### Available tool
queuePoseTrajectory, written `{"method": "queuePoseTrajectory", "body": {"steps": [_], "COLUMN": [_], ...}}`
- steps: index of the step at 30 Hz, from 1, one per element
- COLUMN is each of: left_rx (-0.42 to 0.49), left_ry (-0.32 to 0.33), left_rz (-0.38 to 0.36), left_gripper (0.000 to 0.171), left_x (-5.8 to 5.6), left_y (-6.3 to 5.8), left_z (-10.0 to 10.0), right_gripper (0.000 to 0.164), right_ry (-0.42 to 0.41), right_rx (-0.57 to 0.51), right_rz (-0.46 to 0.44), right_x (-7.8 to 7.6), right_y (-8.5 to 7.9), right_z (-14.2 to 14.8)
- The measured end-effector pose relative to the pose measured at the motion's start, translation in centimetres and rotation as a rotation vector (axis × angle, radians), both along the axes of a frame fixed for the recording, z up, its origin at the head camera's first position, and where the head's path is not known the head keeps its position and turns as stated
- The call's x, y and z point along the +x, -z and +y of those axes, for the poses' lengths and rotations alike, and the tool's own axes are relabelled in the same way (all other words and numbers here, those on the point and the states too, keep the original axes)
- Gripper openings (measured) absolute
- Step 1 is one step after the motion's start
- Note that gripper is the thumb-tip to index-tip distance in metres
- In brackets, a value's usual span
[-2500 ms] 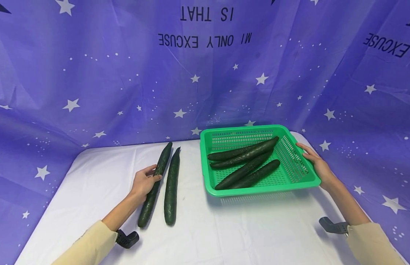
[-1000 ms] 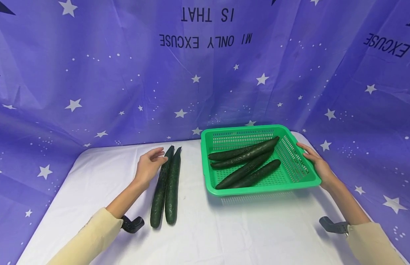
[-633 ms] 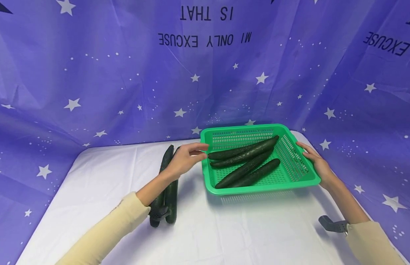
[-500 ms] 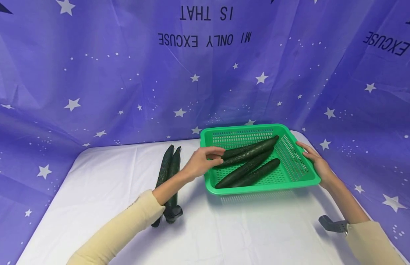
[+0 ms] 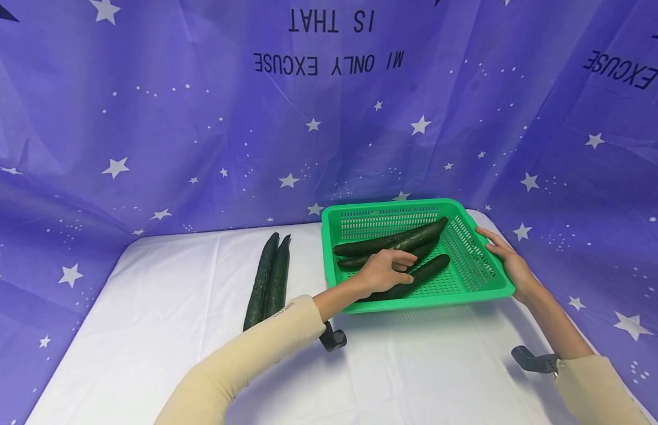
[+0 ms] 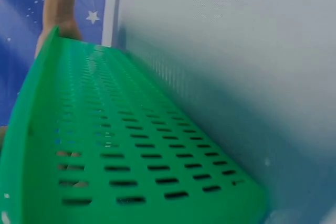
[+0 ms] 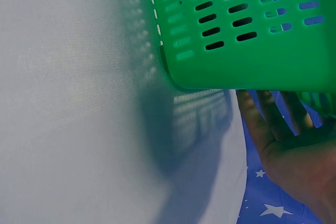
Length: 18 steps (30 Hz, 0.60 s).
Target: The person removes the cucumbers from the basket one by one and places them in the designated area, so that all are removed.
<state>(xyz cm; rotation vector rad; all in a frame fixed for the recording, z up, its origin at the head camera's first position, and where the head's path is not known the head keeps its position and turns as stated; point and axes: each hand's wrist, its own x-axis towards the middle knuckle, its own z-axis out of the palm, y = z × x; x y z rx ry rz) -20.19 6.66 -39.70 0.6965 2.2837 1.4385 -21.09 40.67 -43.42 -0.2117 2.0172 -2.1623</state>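
Observation:
My left hand (image 5: pixel 385 271) is over the green plastic basket (image 5: pixel 414 304), its loosely bent fingers above the dark green cucumbers (image 5: pixel 432 268) lying there and partly covering them. In the left wrist view the basket's slotted wall (image 6: pixel 121 145) fills much of the picture and hides most of this hand. My right hand (image 5: pixel 512 268) holds the basket's right end at the rim. The right wrist view shows its fingers (image 7: pixel 273 114) against the outside of the basket. Two more cucumbers (image 5: pixel 270 277) lie side by side on the table, their near ends hidden by the left sleeve.
The white cloth-covered table (image 5: pixel 164 313) ends at a purple curtain (image 5: pixel 228 118) with white stars, behind and at both sides. Dark wrist-camera mounts (image 5: pixel 333 338) stick out below both forearms.
My left hand set its cucumber against the other one on the table, let go, then moved right across the basket's left rim to above the cucumbers inside. The right hand and basket stayed put.

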Motion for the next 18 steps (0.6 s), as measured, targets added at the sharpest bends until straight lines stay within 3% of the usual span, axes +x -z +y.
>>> {"method": "queuePoseTrajectory", "body": {"steps": [9,18], "left_rx": [-0.135,-0.442], "left_ry": [-0.018,0.052], "left_rz": [-0.036,0.082], "left_gripper": [0.048,0.053], "left_x": [-0.3,-0.9], "left_y": [0.9,1.4], "left_z": [1.8,2.9], "right_gripper": [0.047,0.047], "right_ry": [-0.006,-0.010], "right_rx": [-0.007,-0.004], "right_rz": [-0.008,0.009], "right_x": [-0.1,-0.1], "right_y": [0.1,0.0], "right_z": [-0.1,0.0]}}
